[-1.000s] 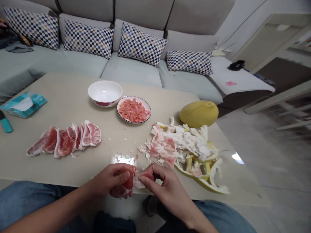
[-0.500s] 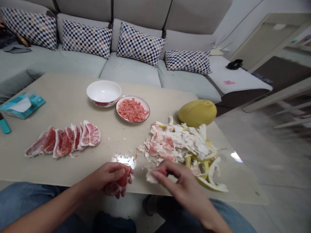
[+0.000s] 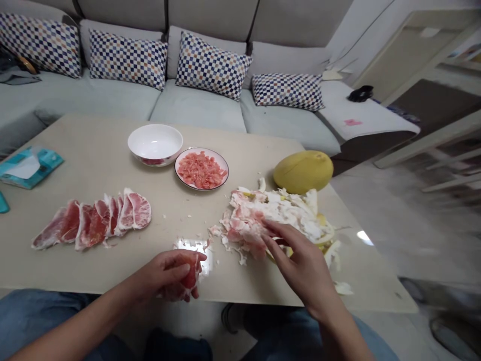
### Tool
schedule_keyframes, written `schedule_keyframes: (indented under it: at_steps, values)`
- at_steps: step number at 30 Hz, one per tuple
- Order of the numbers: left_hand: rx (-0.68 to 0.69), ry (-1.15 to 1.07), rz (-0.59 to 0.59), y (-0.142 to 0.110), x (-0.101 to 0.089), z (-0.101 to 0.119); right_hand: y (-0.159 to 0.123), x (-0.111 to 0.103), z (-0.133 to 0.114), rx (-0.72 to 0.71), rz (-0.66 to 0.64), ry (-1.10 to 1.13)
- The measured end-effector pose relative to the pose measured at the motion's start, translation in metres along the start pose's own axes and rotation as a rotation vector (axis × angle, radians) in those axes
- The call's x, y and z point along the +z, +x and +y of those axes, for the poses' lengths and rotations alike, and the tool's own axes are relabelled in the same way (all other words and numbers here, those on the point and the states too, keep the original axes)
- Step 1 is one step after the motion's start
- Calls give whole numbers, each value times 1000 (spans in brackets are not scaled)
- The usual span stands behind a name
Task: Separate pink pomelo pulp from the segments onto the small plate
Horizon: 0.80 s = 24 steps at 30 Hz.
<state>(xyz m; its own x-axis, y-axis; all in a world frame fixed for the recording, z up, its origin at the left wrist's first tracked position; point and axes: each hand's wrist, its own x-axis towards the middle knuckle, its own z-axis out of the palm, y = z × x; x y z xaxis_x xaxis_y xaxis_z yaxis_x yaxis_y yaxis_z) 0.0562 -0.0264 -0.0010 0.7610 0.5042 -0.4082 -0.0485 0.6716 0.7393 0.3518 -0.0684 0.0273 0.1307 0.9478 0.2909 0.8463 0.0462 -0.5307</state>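
My left hand (image 3: 175,276) is wrapped round a red pomelo segment (image 3: 192,273) at the table's near edge, with white membrane showing on it. My right hand (image 3: 296,260) reaches over the pile of peeled membrane and pith (image 3: 248,220), its fingers stretched out and apart at the pile's near side. To the left lies a row of several pomelo segments (image 3: 93,220) still in their skins. A dark-rimmed plate (image 3: 179,175) bears loose red pomelo flesh (image 3: 203,169). Next to it stands a white bowl (image 3: 156,143).
A whole yellow pomelo (image 3: 303,172) rests behind the pile. Rind pieces (image 3: 332,255) lie at the pile's right. A blue tissue pack (image 3: 35,168) is at the table's left, with a teal object (image 3: 3,203) at the frame edge. Beyond is a sofa (image 3: 203,113) with checkered cushions.
My right hand has moved away from my left, up to the pile, and its pinch on a piece of membrane has opened. The left hand still holds the segment. The view shifted slightly.
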Motion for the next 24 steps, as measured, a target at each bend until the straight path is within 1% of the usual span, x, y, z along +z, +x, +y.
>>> schedule_keyframes:
  at_steps: [4, 7, 9, 11, 13, 15, 17, 19, 21, 24]
  values:
    - [76, 134, 91, -2, 2, 0, 1, 6, 15, -95, 57, -198]
    - [130, 192, 154, -5, 7, 2, 3, 6, 16, -84, 97, -316]
    - [136, 258, 170, -7, 9, 3, 4, 5, 9, -62, 126, -314]
    - [176, 350, 192, -8, 10, 4, 3, 6, -3, -59, 115, -188]
    - [255, 466, 209, -9, 11, 5, -1, 9, -19, -72, 13, 16]
    - [319, 580, 219, -9, 11, 6, -8, 15, -37, -96, -147, 217]
    - [327, 642, 220, -9, 11, 5, -15, 22, -54, -117, -297, 373]
    - [282, 612, 214, -8, 12, 3, -21, 27, -67, -126, -399, 486]
    - [208, 522, 198, -7, 12, 1, -24, 32, -76, -104, -454, 549]
    - [138, 460, 186, -7, 13, -1, -26, 36, -80, -50, -458, 581]
